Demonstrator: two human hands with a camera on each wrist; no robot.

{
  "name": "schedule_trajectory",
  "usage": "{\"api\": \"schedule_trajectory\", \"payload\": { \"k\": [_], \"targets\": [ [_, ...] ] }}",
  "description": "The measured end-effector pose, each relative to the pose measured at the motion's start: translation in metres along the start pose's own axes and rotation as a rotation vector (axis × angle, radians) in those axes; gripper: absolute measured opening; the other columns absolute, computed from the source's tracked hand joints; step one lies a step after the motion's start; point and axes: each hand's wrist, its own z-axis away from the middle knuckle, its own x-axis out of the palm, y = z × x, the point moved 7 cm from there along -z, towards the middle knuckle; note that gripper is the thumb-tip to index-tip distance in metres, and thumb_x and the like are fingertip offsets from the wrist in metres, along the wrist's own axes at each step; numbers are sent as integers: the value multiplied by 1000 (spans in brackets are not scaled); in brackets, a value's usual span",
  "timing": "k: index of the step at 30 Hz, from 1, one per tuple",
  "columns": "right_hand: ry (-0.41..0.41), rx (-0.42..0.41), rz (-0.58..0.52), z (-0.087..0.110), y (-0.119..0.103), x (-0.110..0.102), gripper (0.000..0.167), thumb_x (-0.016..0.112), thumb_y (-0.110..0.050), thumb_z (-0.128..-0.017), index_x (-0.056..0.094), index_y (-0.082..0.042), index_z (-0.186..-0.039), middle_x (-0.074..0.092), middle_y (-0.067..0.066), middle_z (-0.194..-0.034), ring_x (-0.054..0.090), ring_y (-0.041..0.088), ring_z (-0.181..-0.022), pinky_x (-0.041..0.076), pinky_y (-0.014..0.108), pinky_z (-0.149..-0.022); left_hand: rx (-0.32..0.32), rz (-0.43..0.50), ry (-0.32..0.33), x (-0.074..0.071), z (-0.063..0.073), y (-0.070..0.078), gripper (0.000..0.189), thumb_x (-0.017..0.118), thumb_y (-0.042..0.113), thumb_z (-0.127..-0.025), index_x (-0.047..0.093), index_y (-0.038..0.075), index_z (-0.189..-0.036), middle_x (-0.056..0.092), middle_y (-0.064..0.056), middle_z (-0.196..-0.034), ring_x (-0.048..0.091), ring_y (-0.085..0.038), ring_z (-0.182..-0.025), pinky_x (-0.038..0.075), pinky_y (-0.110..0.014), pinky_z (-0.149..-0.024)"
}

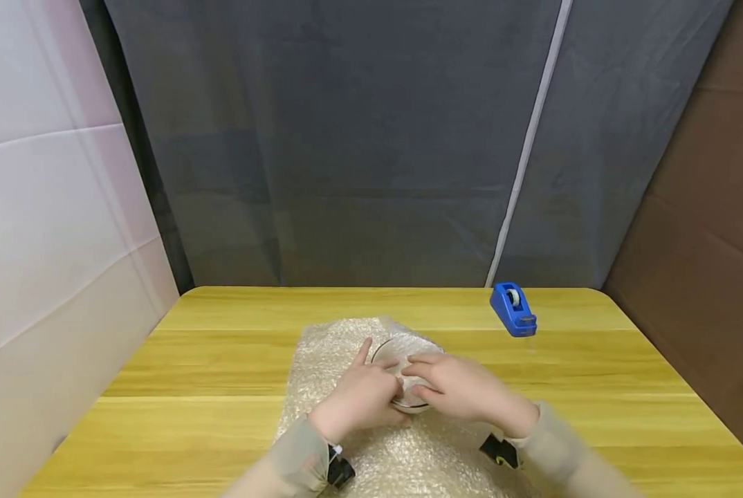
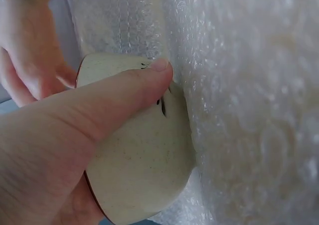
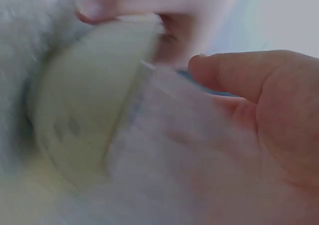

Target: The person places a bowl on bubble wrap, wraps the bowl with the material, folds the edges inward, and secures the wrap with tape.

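A cream bowl [image 2: 144, 160] with a thin dark rim and small dark markings stands on a sheet of bubble wrap [image 1: 328, 360]. My left hand [image 1: 368, 394] grips its near left side, the thumb along the outer wall in the left wrist view and the other fingers over the rim. From the back right, a flap of wrap [image 3: 164, 135] comes over the rim into the bowl. My right hand [image 1: 455, 384] presses this flap inside the bowl with extended fingers. Its thumb [image 3: 234, 75] stands apart from the bowl wall in the blurred right wrist view.
A blue tape dispenser [image 1: 513, 311] sits at the back right of the yellow wooden table [image 1: 191, 373]. Dark grey cloth [image 1: 371, 145] hangs behind the table, with a pale panel at the left and a brown one at the right.
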Motion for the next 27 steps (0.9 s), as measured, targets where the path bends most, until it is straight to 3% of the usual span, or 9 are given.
{"api": "schedule_trajectory", "payload": {
  "k": [5, 10, 14, 18, 24, 27],
  "targets": [
    [61, -32, 101, 24, 8, -35, 29, 61, -16, -94, 66, -9, -122, 63, 9, -126, 61, 25, -113, 51, 43, -92, -12, 12, 2, 0, -1, -1, 26, 79, 54, -69, 69, 30, -71, 68, 19, -80, 54, -18, -123, 15, -59, -114],
    [101, -50, 175, 49, 26, -46, 35, 69, -8, -87, 66, -9, -121, 65, 6, -119, 64, 23, -105, 55, 40, -84, -19, 39, -6, 2, 0, -2, 27, 80, 53, -69, 65, 31, -68, 67, 20, -78, 52, -17, -124, 11, -57, -115],
    [124, -99, 262, 70, 41, -35, 64, 82, -6, -73, 58, -11, -133, 59, 11, -131, 62, 27, -107, 55, 47, -81, -18, 46, 1, 2, 0, -1, 26, 80, 52, -69, 64, 31, -66, 67, 20, -77, 52, -17, -124, 11, -57, -115],
    [161, -170, 352, 87, 53, -10, 89, 87, -13, -65, 47, -19, -144, 45, 12, -146, 59, 27, -112, 53, 49, -79, -16, 51, 8, 2, 0, -1, 27, 80, 51, -69, 63, 31, -65, 65, 21, -75, 53, -17, -123, 13, -58, -114],
    [251, -300, 373, 101, 52, 16, 92, 84, -30, -66, 43, -20, -147, 40, 12, -150, 53, 24, -122, 48, 50, -90, -9, 37, 13, 2, 1, 0, 25, 80, 51, -69, 65, 31, -67, 66, 21, -76, 54, -17, -122, 12, -59, -114],
    [287, -346, 380, 103, 47, 19, 81, 80, -37, -73, 47, -20, -144, 42, 10, -148, 52, 21, -123, 44, 52, -93, -7, 37, 13, 1, 1, 0, 25, 80, 51, -70, 65, 31, -67, 65, 21, -75, 55, -17, -122, 11, -58, -115]
  ]
}}
